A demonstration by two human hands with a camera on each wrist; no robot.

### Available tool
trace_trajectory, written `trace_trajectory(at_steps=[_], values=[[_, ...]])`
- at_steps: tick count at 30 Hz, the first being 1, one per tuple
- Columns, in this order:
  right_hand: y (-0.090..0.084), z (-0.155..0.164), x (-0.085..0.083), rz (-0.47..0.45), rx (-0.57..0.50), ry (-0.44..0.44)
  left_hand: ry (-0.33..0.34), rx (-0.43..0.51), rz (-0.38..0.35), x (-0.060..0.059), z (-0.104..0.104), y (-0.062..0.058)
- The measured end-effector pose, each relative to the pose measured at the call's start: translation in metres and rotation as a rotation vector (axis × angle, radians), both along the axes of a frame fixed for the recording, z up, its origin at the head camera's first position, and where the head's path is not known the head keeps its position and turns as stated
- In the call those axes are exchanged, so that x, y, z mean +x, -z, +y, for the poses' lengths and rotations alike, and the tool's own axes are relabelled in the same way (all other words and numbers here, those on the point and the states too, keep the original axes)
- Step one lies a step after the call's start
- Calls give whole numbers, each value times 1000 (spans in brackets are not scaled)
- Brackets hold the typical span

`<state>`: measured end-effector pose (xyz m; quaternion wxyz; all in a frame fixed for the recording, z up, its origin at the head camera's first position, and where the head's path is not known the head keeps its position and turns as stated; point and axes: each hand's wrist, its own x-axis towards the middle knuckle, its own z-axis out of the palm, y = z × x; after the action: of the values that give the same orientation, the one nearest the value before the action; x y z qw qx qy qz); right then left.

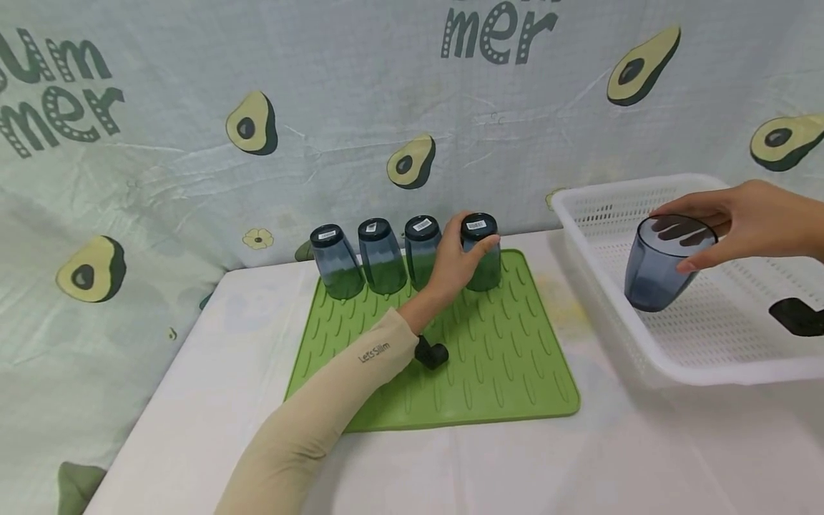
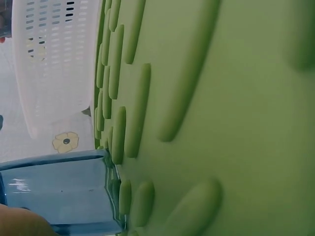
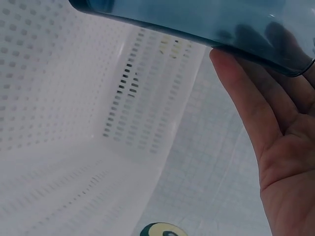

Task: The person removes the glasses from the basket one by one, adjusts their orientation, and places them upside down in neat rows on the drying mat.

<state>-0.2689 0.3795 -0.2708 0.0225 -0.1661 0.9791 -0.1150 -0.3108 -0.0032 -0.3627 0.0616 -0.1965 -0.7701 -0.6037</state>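
My left hand (image 1: 453,263) grips an upside-down blue tinted drinking glass (image 1: 486,270) near its labelled base, thumb on one side and fingers on the other. That glass stands rim down on a green ribbed mat (image 1: 515,379); part of it fills the lower left of the left wrist view. Over the white basket (image 1: 650,368), my right hand (image 1: 759,218) holds another blue glass (image 1: 653,275) by its upper part, mouth upward and slightly tilted. The right wrist view shows the fingers behind this glass (image 3: 172,17).
To the left of my left hand, three more upside-down glasses (image 1: 383,261) stand in a row along the mat's back edge. The perforated basket sits right of the mat on a white-covered table (image 1: 515,472). An avocado-print cloth (image 1: 335,93) hangs behind.
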Motion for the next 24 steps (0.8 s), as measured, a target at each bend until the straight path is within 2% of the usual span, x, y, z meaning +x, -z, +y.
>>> trace_trajectory(at_steps=[7,15,20,24], values=[[-6,2,8,35,10,11,-8,6,-18,0,0,0],[-13,1,14,95,50,-14,-48,-173,-28,0,-5,-8],[-20,-1,18,130,73,-27,-20,-220,-27,2,-6,-15],[-24,-3,21,131,85,-16,-3,-269,20,5,-5,-21]])
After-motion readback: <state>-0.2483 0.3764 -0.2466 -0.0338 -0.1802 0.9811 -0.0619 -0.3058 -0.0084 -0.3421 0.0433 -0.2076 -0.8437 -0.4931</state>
